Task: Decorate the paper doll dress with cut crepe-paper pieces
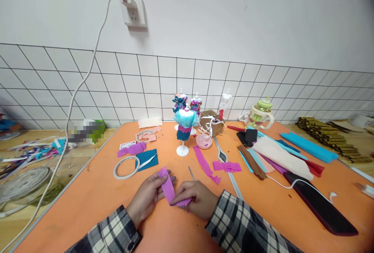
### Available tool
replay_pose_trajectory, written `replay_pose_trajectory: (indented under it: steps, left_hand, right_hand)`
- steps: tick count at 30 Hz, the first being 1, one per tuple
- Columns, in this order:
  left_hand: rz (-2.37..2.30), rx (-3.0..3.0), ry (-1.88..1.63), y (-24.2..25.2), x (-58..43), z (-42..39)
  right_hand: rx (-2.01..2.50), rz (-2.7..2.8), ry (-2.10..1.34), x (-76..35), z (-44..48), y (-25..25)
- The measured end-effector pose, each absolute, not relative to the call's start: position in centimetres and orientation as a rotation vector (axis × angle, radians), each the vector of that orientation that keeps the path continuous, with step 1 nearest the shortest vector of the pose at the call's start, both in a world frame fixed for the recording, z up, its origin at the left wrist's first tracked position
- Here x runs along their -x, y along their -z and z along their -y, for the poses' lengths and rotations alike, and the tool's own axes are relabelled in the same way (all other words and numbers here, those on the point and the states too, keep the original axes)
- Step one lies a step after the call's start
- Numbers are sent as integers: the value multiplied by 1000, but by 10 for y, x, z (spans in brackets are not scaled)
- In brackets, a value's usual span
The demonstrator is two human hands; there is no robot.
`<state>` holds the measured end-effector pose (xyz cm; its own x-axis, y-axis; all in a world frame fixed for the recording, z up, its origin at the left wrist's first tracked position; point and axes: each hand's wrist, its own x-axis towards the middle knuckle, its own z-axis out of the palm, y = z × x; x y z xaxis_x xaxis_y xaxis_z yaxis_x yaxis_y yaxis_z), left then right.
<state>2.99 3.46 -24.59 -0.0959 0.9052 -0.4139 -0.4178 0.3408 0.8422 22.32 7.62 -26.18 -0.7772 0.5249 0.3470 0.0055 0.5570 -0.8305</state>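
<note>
Both hands hold one strip of magenta crepe paper (168, 187) just above the orange table (96, 198). My left hand (149, 197) pinches the strip's upper end. Around the lower end my right hand (196, 199) is closed, and thin metal scissors (191, 173) stick up from behind its fingers. Ahead stands a small white mannequin stand dressed in teal and magenta paper (184, 128). More magenta strips (206, 165) lie to the right of the hands.
A tape ring (126, 167) and a teal paper piece (147, 159) lie left of centre. Paper rolls (282, 155), a black case (320, 205), a cup (259, 115) and a small box (210, 122) fill the right side. A white cable (78, 89) hangs from the wall socket.
</note>
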Motion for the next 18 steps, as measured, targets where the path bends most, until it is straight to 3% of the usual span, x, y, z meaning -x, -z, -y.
replay_pose_trajectory:
  steps: [4,13,18]
  left_hand:
    - [-1149,-590,-1107,246,-33,-32]
    - [-980,-678,-1001,243,-44,-25]
    - [-949,-749,-990,239,-51,-22]
  right_hand:
    - [580,2227,-1232,-223,-78,266]
    - [846,1771,-1779,-213,-77,271]
    - [923,1732,-1802,-212,-81,276]
